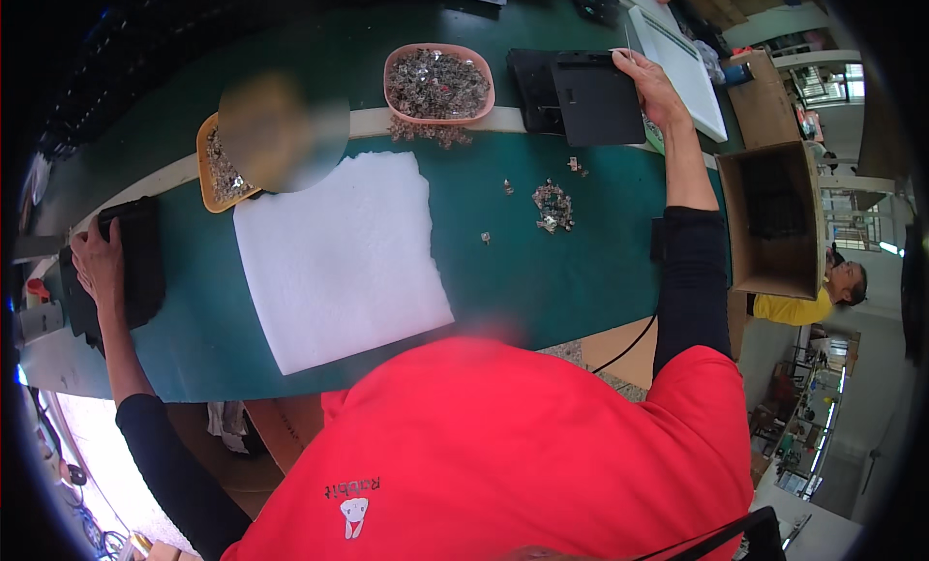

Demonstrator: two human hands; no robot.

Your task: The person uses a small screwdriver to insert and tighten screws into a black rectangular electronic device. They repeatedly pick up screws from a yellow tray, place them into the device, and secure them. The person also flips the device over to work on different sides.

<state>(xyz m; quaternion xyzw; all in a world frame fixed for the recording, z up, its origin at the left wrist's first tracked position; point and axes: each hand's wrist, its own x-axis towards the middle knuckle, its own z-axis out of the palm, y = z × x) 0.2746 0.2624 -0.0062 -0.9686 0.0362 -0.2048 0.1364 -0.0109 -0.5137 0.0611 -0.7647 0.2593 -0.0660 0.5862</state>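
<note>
At the far left, my left hand [100, 266] lies with its fingers spread over a black plastic casing [143, 261], one of several dark parts there. My right hand [656, 89], at the upper right, has its thumb and fingers closed on the edge of a flat black plastic panel [600, 101]. Behind that panel sits another black piece [532, 87], partly covered. A thin light line rises by the right fingertips; I cannot tell what it is. Between my hands a white foam sheet [339, 261] lies on the green table [484, 300].
A pink bowl [391, 89] and a yellow tray [206, 174] hold small metal parts; a blurred round shape partly hides the tray. Loose metal parts [554, 208] lie right of the sheet. An open cardboard box [816, 222] and a person in yellow [795, 309] are at the right.
</note>
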